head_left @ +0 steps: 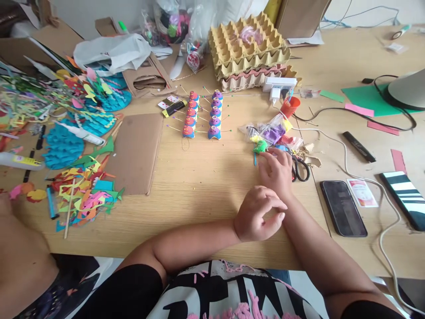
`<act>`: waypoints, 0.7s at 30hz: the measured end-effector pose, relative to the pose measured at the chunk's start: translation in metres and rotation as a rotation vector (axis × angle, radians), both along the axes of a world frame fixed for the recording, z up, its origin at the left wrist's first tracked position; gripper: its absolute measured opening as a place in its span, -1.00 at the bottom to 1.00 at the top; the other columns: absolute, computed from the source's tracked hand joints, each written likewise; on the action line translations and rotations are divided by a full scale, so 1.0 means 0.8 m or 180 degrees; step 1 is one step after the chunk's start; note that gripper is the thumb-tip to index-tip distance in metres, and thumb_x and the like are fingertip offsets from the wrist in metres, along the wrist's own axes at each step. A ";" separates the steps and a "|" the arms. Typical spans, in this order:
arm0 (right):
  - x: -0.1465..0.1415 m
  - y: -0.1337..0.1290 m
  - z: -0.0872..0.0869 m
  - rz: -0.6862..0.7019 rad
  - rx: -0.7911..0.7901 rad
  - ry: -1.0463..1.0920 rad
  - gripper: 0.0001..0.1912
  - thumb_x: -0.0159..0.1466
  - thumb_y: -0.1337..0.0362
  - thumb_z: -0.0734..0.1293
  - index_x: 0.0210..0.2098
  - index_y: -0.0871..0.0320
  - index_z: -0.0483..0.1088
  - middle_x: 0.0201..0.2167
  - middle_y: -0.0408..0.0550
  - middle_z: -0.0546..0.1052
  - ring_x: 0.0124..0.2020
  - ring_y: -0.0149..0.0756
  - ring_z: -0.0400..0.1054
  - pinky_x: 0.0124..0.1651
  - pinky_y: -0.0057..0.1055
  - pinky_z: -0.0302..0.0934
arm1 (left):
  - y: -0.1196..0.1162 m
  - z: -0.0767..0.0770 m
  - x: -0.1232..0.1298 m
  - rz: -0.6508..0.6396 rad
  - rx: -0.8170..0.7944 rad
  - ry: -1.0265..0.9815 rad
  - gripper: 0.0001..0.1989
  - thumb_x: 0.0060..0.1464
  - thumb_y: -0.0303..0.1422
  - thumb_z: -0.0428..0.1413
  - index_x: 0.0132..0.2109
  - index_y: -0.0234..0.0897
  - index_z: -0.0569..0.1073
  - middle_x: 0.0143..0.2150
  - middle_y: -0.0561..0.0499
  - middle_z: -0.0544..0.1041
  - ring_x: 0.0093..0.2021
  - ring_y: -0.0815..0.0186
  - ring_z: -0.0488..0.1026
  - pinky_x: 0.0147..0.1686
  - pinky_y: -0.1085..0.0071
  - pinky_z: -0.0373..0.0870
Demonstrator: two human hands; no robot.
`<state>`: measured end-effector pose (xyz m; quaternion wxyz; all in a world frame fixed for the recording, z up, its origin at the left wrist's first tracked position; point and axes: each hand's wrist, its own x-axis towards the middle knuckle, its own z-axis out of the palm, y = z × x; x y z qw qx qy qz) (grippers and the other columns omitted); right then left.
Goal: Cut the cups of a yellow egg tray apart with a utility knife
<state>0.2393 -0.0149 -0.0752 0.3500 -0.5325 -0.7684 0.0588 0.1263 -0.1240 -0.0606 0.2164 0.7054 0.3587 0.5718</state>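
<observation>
My right hand [275, 170] reaches over the near edge of a small pile of coloured clay in plastic bags. Its bent fingers are apart, at the edge of a green clay lump [260, 146]. Purple clay [275, 133] lies just behind. Black-handled scissors [301, 170] lie to the right of this hand, partly hidden by it. My left hand [260, 213] is loosely curled beside my right forearm, with a gap between thumb and forefinger and nothing visible in it. Farther back stand two rows of painted egg-carton caterpillars, one red-faced [188, 130], one purple-faced [214, 130], with pins sticking out.
Egg trays [249, 48] are stacked at the back. Cardboard [136, 155], paper scraps [94, 190] and blue-painted carton pieces [63, 144] lie at left. A phone [343, 208], white cable [345, 155] and orange cup [290, 107] are at right. Another person's arm [20, 243] rests at far left.
</observation>
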 end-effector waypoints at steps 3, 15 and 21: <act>0.002 0.001 -0.007 0.0085 -0.0165 -0.0432 -0.64 0.37 0.18 0.34 0.12 -0.15 0.56 0.32 0.07 0.46 0.40 0.22 0.23 0.47 0.39 0.00 | 0.008 0.003 -0.005 0.0203 -0.0361 0.0069 -0.84 0.26 -0.42 0.18 -0.02 -0.18 0.49 -0.05 -0.10 0.54 0.05 0.14 0.51 0.15 0.12 0.44; -0.017 -0.014 0.009 0.0900 0.0079 0.0011 -0.65 0.41 0.22 0.31 0.15 -0.14 0.55 0.30 0.04 0.52 0.36 0.08 0.33 0.45 0.26 0.16 | 0.222 0.108 -0.153 0.0711 -0.0688 0.2403 -0.80 0.30 -0.34 0.10 -0.01 -0.24 0.57 0.07 -0.05 0.58 0.19 0.09 0.42 0.31 0.13 0.22; -0.013 -0.012 0.005 0.1277 0.0009 0.0416 -0.70 0.41 0.26 0.31 0.07 -0.11 0.58 0.22 0.04 0.56 0.30 0.02 0.38 0.31 0.13 0.37 | 0.411 0.129 -0.200 0.1449 -0.1261 0.3360 -0.53 0.14 -0.34 0.22 0.20 -0.28 0.52 0.27 -0.18 0.47 0.28 -0.02 0.27 0.34 0.06 0.16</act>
